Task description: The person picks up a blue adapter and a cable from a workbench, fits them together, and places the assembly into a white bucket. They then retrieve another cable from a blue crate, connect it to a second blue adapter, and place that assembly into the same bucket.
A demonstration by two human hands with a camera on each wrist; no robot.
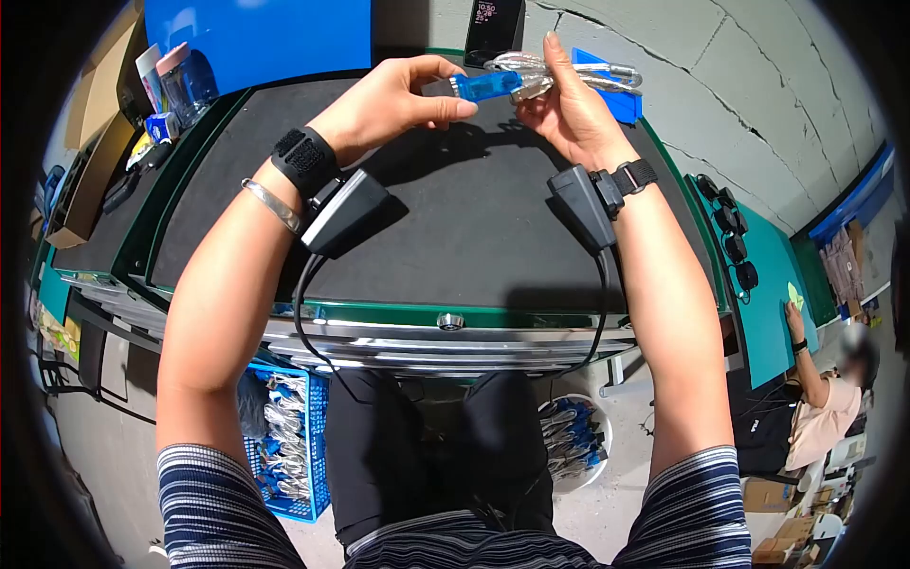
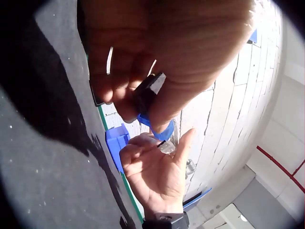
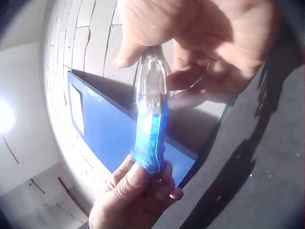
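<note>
My left hand [image 1: 393, 104] pinches the dark end of a translucent blue connector [image 1: 485, 86] between thumb and fingers, above the black mat. In the right wrist view the blue connector [image 3: 151, 138] stands lengthwise, its far end meeting a clear plug [image 3: 152, 78] at my right hand [image 3: 195, 33]. A coiled silver cable [image 1: 531, 74] lies across my right hand [image 1: 578, 114], held by its curled fingers with the thumb raised. From the left wrist the dark end piece [image 2: 148, 93] shows between the left fingers, and the right palm [image 2: 155, 179] faces it.
Behind the black mat [image 1: 417, 228] stand a phone [image 1: 493, 30], a blue panel [image 1: 261, 43] and a blue bin [image 1: 607, 85]. Bottles [image 1: 185, 81] are at left. Below, a blue basket [image 1: 318, 446] and white bucket [image 1: 595, 446] hold similar cables. Another person [image 1: 820, 408] is at right.
</note>
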